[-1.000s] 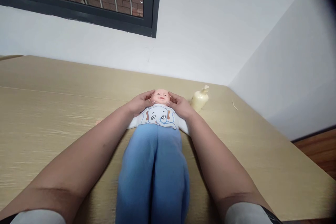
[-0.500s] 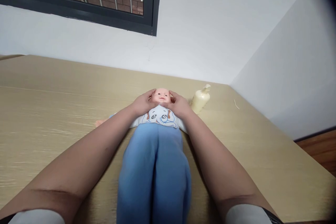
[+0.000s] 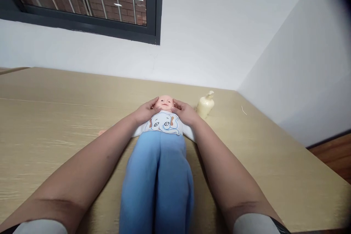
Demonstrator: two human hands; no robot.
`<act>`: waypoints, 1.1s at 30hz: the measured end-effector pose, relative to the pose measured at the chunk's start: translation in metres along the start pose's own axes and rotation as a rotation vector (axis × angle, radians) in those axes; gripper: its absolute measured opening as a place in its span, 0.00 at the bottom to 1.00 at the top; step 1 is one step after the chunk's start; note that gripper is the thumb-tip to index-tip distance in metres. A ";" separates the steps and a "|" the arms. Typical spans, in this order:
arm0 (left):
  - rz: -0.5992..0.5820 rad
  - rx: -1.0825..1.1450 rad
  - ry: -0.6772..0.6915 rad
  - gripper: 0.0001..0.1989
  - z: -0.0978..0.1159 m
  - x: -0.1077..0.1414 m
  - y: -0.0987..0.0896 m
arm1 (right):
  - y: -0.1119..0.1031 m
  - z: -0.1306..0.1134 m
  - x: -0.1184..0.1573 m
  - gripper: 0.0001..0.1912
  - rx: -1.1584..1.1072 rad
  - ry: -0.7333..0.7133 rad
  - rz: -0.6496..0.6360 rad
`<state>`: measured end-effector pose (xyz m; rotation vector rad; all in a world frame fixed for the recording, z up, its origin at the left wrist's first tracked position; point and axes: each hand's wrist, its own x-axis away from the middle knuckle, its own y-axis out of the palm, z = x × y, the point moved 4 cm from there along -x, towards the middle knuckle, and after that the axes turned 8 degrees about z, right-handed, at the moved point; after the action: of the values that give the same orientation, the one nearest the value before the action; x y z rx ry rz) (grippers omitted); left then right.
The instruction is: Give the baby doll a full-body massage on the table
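The doll's head is cupped between the left hand and right hand; a cream bottle stands at 2 o'clock on the bench.

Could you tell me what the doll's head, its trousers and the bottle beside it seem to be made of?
The doll's head looks like smooth moulded plastic or vinyl, with a slight sheen. The trousers look like soft blue fleece, matte and fuzzy. The bottle is probably cream plastic with a pump top. The table shows a pale wood-grain finish, possibly laminate.
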<state>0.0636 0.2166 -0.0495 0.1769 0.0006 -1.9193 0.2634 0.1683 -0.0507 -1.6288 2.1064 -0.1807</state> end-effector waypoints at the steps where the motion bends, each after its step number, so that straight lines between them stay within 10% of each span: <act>1: -0.019 0.013 -0.009 0.37 -0.001 0.000 0.002 | 0.000 0.001 -0.001 0.29 0.026 -0.003 -0.004; 10: 0.169 -0.318 0.134 0.33 0.001 -0.007 -0.005 | -0.012 -0.027 0.004 0.12 0.255 -0.097 0.306; 16: 0.317 -0.316 0.432 0.23 0.046 0.008 0.004 | -0.039 -0.079 0.016 0.18 0.323 -0.339 0.578; 19: 0.252 -0.159 0.351 0.20 0.065 0.012 0.034 | -0.071 -0.091 0.019 0.19 0.396 -0.400 0.724; 25: 0.011 0.247 -0.299 0.14 0.067 -0.001 0.137 | -0.136 -0.048 0.012 0.21 0.237 -0.270 0.800; 33: 0.009 0.392 -0.429 0.12 0.063 -0.021 0.209 | -0.136 -0.007 0.003 0.25 0.155 -0.148 0.763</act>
<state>0.2583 0.1578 0.0329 0.0224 -0.6642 -1.8978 0.3791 0.1254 0.0060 -0.6485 2.3590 0.0294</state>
